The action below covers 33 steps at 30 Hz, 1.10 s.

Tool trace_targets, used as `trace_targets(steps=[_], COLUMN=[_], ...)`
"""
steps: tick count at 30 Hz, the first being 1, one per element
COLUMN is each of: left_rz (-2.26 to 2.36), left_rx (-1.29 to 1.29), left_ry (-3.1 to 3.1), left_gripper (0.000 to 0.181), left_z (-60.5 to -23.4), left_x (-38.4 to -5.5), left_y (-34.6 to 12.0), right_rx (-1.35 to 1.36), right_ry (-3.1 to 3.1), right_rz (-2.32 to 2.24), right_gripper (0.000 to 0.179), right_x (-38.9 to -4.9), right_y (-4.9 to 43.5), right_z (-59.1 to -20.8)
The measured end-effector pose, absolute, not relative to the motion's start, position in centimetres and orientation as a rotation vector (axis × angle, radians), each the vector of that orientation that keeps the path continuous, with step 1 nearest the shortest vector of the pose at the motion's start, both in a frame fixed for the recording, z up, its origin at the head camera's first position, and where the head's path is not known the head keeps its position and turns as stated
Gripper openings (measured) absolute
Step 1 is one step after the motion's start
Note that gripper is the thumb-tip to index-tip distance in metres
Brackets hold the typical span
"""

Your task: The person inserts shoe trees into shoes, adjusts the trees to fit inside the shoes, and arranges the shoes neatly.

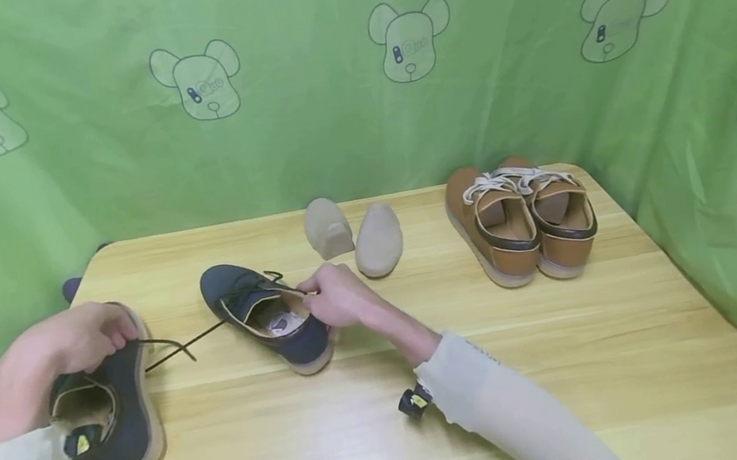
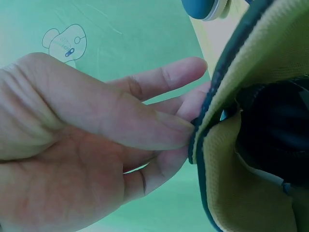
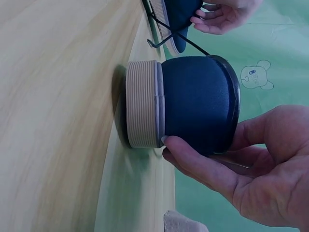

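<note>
Gripping separate navy shoes (image 1: pixel 289 347) are the left hand (image 1: pixel 71 341) and right hand (image 1: pixel 341 295).

Navy shoes (image 1: pixel 131 398) at left have black laces (image 1: pixel 204 334) and beige ribbed soles (image 3: pixel 141 104); brown shoes (image 1: pixel 514 259) at right have white laces (image 1: pixel 491 184); the yellowish surface (image 1: pixel 454 401) is wood-grained; the green curtain (image 1: pixel 311 142) bears cartoon heads (image 1: pixel 206 88).

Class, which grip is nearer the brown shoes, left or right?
Right. The right grip is left of the brown shoes, holding one navy shoe; the left grip is much farther left, holding the other navy shoe.
</note>
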<state>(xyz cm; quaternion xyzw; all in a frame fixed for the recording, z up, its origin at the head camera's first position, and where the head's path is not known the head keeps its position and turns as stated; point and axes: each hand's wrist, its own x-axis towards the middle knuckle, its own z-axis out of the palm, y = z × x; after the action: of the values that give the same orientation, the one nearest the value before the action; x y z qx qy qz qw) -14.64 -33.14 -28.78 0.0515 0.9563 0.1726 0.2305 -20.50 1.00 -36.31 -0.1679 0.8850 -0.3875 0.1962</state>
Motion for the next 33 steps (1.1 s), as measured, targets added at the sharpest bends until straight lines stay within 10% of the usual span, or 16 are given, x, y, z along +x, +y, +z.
trace_targets(steps=[33], left_rz=[0.354], left_rx=[0.156], left_ry=[2.674], left_gripper=[0.037], left_z=[-29.5], left_x=[-15.7], left_y=[-31.1], right_rx=[-0.454], right_ry=[2.444], right_rz=[-1.109], right_gripper=[0.044], right_x=[-20.2], right_y=[3.7], right_z=[-36.4])
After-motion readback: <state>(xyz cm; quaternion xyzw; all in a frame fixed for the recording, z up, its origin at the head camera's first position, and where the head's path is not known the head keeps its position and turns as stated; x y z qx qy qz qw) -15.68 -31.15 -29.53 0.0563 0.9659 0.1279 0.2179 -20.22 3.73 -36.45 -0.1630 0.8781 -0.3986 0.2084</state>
